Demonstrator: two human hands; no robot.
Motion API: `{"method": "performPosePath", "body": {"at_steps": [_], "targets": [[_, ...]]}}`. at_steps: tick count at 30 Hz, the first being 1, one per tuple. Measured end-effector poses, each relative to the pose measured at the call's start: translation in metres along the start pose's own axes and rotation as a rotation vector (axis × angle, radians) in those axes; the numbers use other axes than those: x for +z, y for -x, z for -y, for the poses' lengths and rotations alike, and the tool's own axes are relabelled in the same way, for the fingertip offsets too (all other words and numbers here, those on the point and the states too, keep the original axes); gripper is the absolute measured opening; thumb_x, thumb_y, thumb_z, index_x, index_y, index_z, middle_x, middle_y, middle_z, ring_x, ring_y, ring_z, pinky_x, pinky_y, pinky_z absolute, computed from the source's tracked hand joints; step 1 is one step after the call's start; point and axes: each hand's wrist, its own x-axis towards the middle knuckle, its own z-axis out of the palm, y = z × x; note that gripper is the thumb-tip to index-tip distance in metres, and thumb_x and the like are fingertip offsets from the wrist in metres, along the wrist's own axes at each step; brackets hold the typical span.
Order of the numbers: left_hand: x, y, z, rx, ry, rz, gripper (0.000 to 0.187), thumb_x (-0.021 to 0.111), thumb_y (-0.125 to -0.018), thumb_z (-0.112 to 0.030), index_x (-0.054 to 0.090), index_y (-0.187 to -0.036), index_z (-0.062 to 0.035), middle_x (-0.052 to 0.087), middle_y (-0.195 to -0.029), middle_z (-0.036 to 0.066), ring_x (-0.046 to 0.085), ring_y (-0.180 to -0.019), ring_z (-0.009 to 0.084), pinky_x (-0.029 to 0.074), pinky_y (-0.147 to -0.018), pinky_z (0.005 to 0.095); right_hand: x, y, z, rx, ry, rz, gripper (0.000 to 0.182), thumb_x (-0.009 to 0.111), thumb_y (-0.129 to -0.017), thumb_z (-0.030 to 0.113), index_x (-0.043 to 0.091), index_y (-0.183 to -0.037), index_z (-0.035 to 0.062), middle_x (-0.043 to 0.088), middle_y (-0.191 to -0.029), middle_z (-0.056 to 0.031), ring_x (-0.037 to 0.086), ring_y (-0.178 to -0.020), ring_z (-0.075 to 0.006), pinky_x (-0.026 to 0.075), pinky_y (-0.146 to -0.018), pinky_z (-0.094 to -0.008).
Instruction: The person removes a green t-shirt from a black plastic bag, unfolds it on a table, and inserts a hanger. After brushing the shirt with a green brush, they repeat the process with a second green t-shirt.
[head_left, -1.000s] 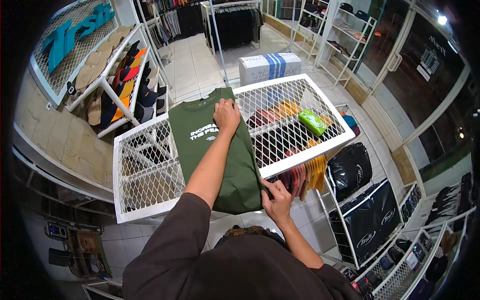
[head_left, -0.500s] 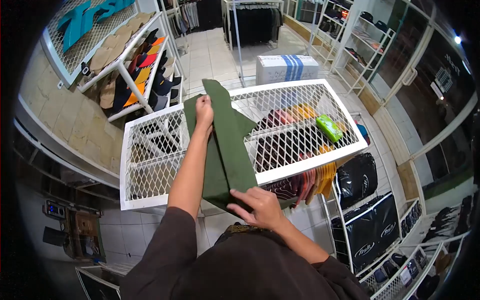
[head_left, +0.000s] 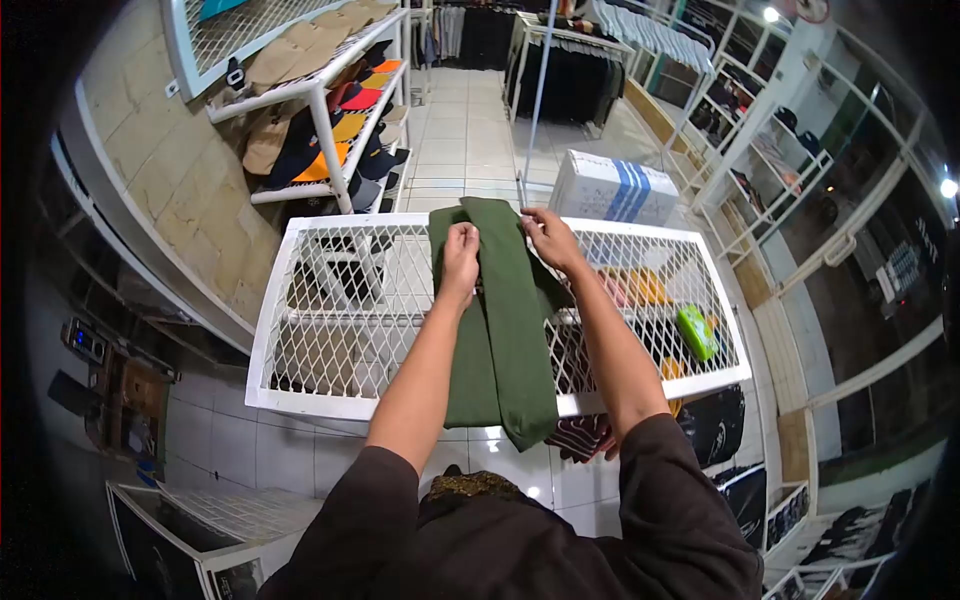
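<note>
A dark green folded garment (head_left: 512,340) lies lengthwise across a white mesh-topped table (head_left: 325,404), its near end hanging past the front edge. Its right part is folded over in a long strip, and a pointed flap sticks out on the right under my forearm. My left hand (head_left: 459,265) is closed on the cloth near the far end, left of the strip. At the far right corner, my right hand (head_left: 552,241) has its thumb and fingers closed on the edge of the cloth; the fingertips are partly hidden.
On the table's right lies a bright green packet (head_left: 697,333). Coloured clothes hang beneath the mesh. Behind stands a white box with blue stripes (head_left: 615,190). A cap shelf (head_left: 318,110) is at the left, clothes racks (head_left: 570,80) at the back, and glass doors line the right.
My right hand has moved from the garment's near end to its far right corner. The near right part now lies folded into a straight strip. The view has tilted up.
</note>
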Motion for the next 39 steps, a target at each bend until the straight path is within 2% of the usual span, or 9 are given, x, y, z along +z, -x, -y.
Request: {"method": "performPosePath", "body": {"at_steps": [6, 9, 13, 20, 25, 27, 33, 35, 39], "targets": [[0.0, -0.005, -0.001, 0.034, -0.072, 0.059, 0.012, 0.052, -0.109, -0.018, 0.055, -0.111, -0.0065, 0.057, -0.099, -0.002, 0.053, -0.096, 0.0056, 0.044, -0.084, 0.0242, 0.003, -0.024, -0.029, 0.134, -0.374, 0.156, 0.026, 0.073, -0.094, 0.028, 0.067, -0.087, 0.0032, 0.065, -0.077, 0.0002, 0.059, -0.071, -0.0104, 0.048, -0.068, -0.0257], [0.004, 0.006, -0.029, 0.194, -0.908, -0.032, 0.017, 0.051, -0.106, -0.019, 0.058, -0.112, -0.0046, 0.066, -0.108, 0.01, 0.063, -0.104, 0.0291, 0.047, -0.092, 0.0402, -0.007, -0.013, 0.002, 0.294, -0.766, -0.023, 0.019, 0.069, -0.097, 0.027, 0.067, -0.094, 0.0086, 0.06, -0.078, 0.0042, 0.053, -0.069, -0.0069, 0.042, -0.063, -0.0236], [-0.006, 0.007, -0.004, 0.427, -1.09, -0.051, 0.024, 0.051, -0.102, -0.017, 0.061, -0.12, -0.0049, 0.065, -0.127, 0.018, 0.056, -0.124, 0.0408, 0.042, -0.106, 0.0486, -0.059, -0.034, -0.012, 0.235, -0.559, 0.057, 0.022, 0.068, -0.098, 0.03, 0.069, -0.102, 0.0083, 0.065, -0.087, 0.003, 0.056, -0.075, -0.0098, 0.044, -0.067, -0.0259], [-0.005, 0.006, -0.01, 0.347, -1.209, 0.015, 0.027, 0.057, -0.099, -0.018, 0.07, -0.12, -0.007, 0.059, -0.141, 0.019, 0.048, -0.137, 0.0385, 0.036, -0.116, 0.0464, -0.184, -0.043, -0.03, 0.181, 0.712, -0.129, 0.034, 0.075, -0.087, 0.039, 0.076, -0.103, 0.0087, 0.074, -0.099, -0.0203, 0.072, -0.094, -0.0354, 0.055, -0.083, -0.0455], [-0.008, 0.025, -0.054, 0.14, -1.059, 0.148, 0.032, 0.068, -0.094, -0.021, 0.067, -0.119, -0.0018, 0.07, -0.118, 0.021, 0.066, -0.112, 0.0393, 0.051, -0.099, 0.045, -0.165, 0.06, -0.019, 0.045, 0.626, -0.439, 0.034, 0.072, -0.09, 0.033, 0.071, -0.113, 0.0086, 0.073, -0.104, -0.0172, 0.071, -0.093, -0.0346, 0.055, -0.082, -0.0443], [0.005, 0.07, -0.109, 0.04, -1.082, 0.267, 0.035, 0.069, -0.094, -0.023, 0.066, -0.119, 0.0013, 0.073, -0.103, 0.021, 0.071, -0.095, 0.0356, 0.055, -0.084, 0.0415, -0.154, 0.124, 0.013, 0.125, 0.19, -0.342, 0.027, 0.07, -0.093, 0.025, 0.071, -0.111, 0.0048, 0.074, -0.095, -0.0172, 0.073, -0.083, -0.0326, 0.056, -0.073, -0.0394], [-0.015, 0.238, -0.168, -0.225, -1.145, 0.197, 0.027, 0.071, -0.094, -0.025, 0.071, -0.098, 0.0017, 0.072, -0.08, 0.016, 0.068, -0.068, 0.026, 0.051, -0.065, 0.0383, -0.108, 0.279, 0.071, 0.48, 0.043, -0.342, 0.02, 0.072, -0.092, 0.021, 0.073, -0.086, 0.0016, 0.072, -0.076, -0.0107, 0.067, -0.065, -0.0254, 0.051, -0.067, -0.0372], [-0.02, 0.271, -0.166, -0.275, -1.218, 0.171, 0.027, 0.072, -0.094, -0.025, 0.071, -0.094, 0.002, 0.071, -0.078, 0.016, 0.068, -0.067, 0.0256, 0.052, -0.065, 0.0381, -0.092, 0.3, 0.064, 0.209, 0.158, -0.424, 0.016, 0.075, -0.09, 0.014, 0.073, -0.087, -0.0018, 0.07, -0.07, -0.0089, 0.062, -0.058, -0.0153, 0.046, -0.055, -0.0296], [-0.034, 0.301, -0.128, -0.153, -1.285, -0.021, 0.032, 0.073, -0.094, -0.027, 0.071, -0.087, 0.0044, 0.072, -0.078, 0.016, 0.068, -0.069, 0.0246, 0.051, -0.069, 0.0347, -0.08, 0.299, 0.099, 0.237, 0.388, -0.336, 0.022, 0.081, -0.084, 0.029, 0.073, -0.077, 0.0097, 0.066, -0.075, -0.0038, 0.06, -0.08, -0.0251, 0.038, -0.078, -0.0404]]}}
